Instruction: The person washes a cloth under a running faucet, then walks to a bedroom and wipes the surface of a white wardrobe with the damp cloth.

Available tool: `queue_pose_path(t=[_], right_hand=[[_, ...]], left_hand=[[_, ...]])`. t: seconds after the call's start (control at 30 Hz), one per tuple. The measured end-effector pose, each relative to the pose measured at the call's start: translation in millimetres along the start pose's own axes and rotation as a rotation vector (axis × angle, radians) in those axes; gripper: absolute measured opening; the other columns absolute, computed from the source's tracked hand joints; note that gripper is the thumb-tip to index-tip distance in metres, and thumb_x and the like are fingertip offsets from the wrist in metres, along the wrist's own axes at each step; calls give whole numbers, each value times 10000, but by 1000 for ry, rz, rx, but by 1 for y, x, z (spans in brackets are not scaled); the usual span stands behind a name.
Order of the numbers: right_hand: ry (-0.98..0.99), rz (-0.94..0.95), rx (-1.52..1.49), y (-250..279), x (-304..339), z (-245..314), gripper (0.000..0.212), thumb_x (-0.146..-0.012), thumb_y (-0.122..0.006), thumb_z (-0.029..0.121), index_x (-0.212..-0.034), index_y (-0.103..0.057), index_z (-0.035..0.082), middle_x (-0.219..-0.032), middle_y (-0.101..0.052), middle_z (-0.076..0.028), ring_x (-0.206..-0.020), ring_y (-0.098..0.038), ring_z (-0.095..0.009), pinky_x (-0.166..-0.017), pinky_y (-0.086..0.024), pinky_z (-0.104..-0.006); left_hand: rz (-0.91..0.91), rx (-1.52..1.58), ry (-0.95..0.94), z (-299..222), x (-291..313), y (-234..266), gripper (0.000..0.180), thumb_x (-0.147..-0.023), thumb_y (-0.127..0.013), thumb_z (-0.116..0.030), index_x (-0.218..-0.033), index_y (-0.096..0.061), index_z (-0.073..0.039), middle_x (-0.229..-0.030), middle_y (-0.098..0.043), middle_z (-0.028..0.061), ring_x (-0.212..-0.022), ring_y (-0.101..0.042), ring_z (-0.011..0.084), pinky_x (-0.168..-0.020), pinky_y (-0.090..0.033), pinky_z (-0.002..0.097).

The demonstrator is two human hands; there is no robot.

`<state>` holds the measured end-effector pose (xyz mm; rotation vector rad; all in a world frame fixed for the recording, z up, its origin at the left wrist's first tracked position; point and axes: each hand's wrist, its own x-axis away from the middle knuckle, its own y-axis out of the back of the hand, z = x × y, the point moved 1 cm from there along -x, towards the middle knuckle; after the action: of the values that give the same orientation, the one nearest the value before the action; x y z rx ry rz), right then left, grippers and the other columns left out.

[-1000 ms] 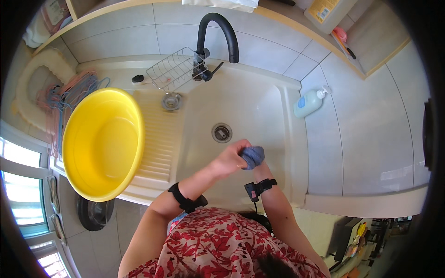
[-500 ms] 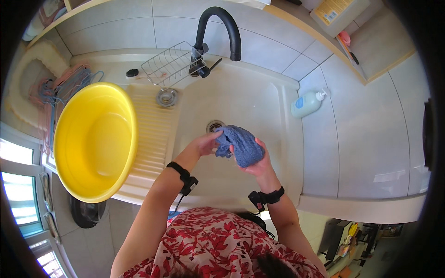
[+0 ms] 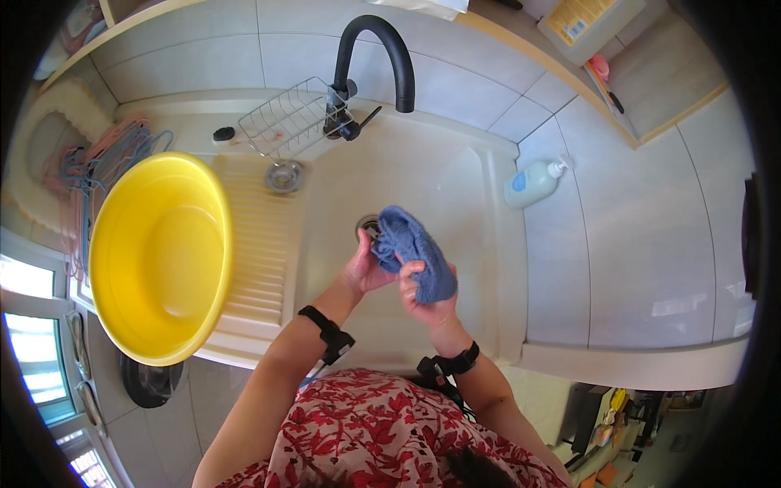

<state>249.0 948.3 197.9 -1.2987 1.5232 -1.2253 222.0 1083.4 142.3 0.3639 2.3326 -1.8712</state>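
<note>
A bunched blue cloth [image 3: 419,256] is held over the sink basin [image 3: 488,268]. My right hand [image 3: 427,305] is closed around its lower end, with the fingers curled over the near side. At the cloth's left edge, my left hand [image 3: 368,267] has its thumb raised and apart, its palm facing the fabric. The left fingertips are partly hidden beside the cloth. Just beyond my left hand is the metal drain [image 3: 368,224], partly covered by thumb and cloth.
A large yellow basin [image 3: 167,260] stands on the ribbed drainboard [image 3: 259,244] at left. Behind are a black faucet [image 3: 404,81], a wire rack [image 3: 285,122], a strainer [image 3: 284,176] and a brush [image 3: 224,134]. Hangers [image 3: 122,163] lie far left; a pump bottle [image 3: 533,183] stands right.
The cloth has turned more upright and my right fingers have wrapped over its near side. My left thumb has lifted off the cloth. The whole view has shifted slightly.
</note>
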Motion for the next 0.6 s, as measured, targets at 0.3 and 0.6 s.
queue_pose_path(t=[0.3, 0.6], right_hand=[[-17, -286, 392, 15, 6, 8, 502, -828, -544, 379, -1196, -455, 50, -1036, -558, -103, -879, -575, -225, -716, -499, -339], [-250, -742, 2190, 37, -29, 35, 498, -766, -608, 355, -1100, -524, -5, -854, -626, -149, -767, -615, -263, -706, -492, -350]], left_hand=[[-734, -419, 111, -46, -22, -6, 429, -760, -707, -314, -1009, -518, -20, -818, -588, 94, -690, -615, 240, -637, -543, 393], [-934, -1181, 355, -35, -38, 12, 213, -645, -672, -102, -803, -597, 20, -746, -608, 122, -678, -614, 242, -579, -511, 365]])
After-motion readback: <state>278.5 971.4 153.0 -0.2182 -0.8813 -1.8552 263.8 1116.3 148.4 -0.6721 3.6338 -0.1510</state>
